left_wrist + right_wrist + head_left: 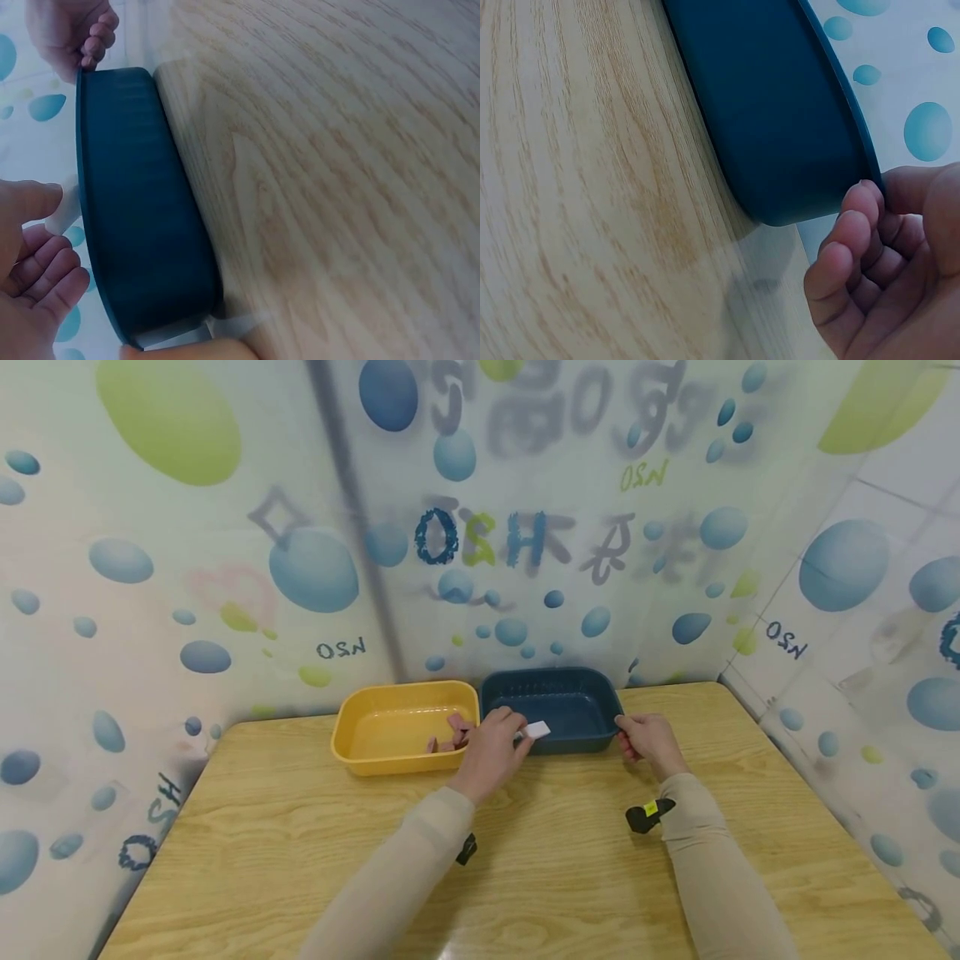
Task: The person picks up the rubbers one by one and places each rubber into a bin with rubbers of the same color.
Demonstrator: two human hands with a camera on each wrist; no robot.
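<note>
Over the front rim of the dark blue bin, my left hand pinches a small white rectangular block between thumb and fingers. In the left wrist view the block shows partly behind the thumb, by the bin's rim. My right hand grips the bin's right front corner; the right wrist view has its thumb and curled fingers pinching the rim. A yellow bin stands against the blue one on the left. Several pinkish-red small blocks lie in its right end, partly hidden by my left hand.
Both bins stand at the back of a wood-grain table, close to a wall covering with blue and green spots. Another spotted wall runs along the right side. A black wrist camera hangs under the right forearm.
</note>
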